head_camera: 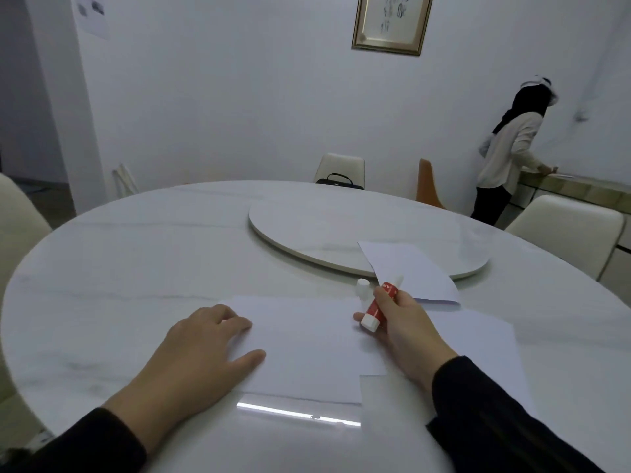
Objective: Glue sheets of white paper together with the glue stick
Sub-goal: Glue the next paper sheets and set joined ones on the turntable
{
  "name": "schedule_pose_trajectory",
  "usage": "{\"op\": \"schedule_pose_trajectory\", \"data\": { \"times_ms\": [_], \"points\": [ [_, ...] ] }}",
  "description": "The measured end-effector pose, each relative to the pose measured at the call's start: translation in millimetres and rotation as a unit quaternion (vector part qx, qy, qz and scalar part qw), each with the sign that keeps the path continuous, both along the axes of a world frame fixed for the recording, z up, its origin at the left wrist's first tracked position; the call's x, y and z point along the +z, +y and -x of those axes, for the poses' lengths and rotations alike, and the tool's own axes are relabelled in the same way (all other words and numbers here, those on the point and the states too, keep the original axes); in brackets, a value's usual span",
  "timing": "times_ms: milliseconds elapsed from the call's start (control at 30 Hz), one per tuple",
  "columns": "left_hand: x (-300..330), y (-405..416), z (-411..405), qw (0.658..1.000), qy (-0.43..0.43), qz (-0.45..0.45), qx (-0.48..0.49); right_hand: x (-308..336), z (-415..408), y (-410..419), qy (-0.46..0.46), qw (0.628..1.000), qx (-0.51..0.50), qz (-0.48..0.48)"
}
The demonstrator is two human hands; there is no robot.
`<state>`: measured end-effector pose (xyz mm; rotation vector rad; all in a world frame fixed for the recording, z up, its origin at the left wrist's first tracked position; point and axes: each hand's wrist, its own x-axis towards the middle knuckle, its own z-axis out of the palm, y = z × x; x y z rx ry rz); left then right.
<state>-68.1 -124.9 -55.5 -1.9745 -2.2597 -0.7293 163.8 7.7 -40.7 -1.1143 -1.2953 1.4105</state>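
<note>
Your left hand [208,349] is pressing spread fingers on the flat white paper sheet [307,343]; your right hand [403,322] is gripping the red-and-white glue stick [377,305], its small white cap [465,287] standing at 11 o'clock.

Uncapped red glue stick [377,303] tilts above white sheet [304,346] (flat).

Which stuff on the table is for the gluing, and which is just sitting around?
For the gluing: red glue stick in the right hand, small white cap, white paper sheets, left hand on them.

Just around: round white turntable, black handbag, cream chairs.
</note>
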Motion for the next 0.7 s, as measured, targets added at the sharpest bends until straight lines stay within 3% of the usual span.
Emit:
{"op": "schedule_pose_trajectory", "data": {
  "times_ms": [167,333,433,567,700],
  "points": [
    [1.0,-20.1,0.3,0.999,-0.004,0.038,0.028,-6.0,2.9,1.8,-0.060,0.997,-0.005,-0.043],
    [21.9,-12.4,-20.4,0.998,-0.035,0.052,-0.003,-6.2,7.7,1.0,-0.034,0.998,-0.009,-0.057],
    [33.3,16.4,-37.3,0.996,-0.072,0.018,-0.048,1.8,4.5,-2.4,-0.003,0.991,-0.028,-0.129],
    [12.3,41.6,-74.4,0.979,0.005,0.108,-0.170,13.7,-8.9,-8.3,-0.046,0.975,-0.048,-0.212],
    [-11.6,52.1,-78.1,0.971,0.056,0.163,-0.164,17.4,-15.2,-13.8,0.013,0.975,-0.101,-0.199]
  ]
}}
